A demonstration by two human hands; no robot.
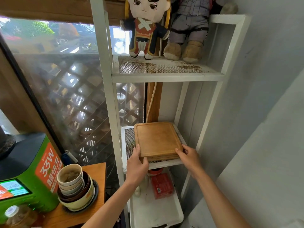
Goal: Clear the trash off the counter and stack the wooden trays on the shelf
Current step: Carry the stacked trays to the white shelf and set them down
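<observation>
A stack of wooden trays (157, 139) lies flat on the middle mesh shelf (128, 137) of a white metal rack. My left hand (137, 163) grips the stack's near left corner, thumb on top. At the near right corner, my right hand (188, 154) holds the edge with its fingers wrapped around the side. The stack's front edge shows several layers.
Two plush dolls (148, 27) stand on the upper shelf (164, 76). A red box (162, 185) lies on the white bottom shelf. To the left, a wooden counter (97, 171) carries stacked bowls and cups (75, 186) and a green machine (32, 170). A grey wall (263, 96) is on the right.
</observation>
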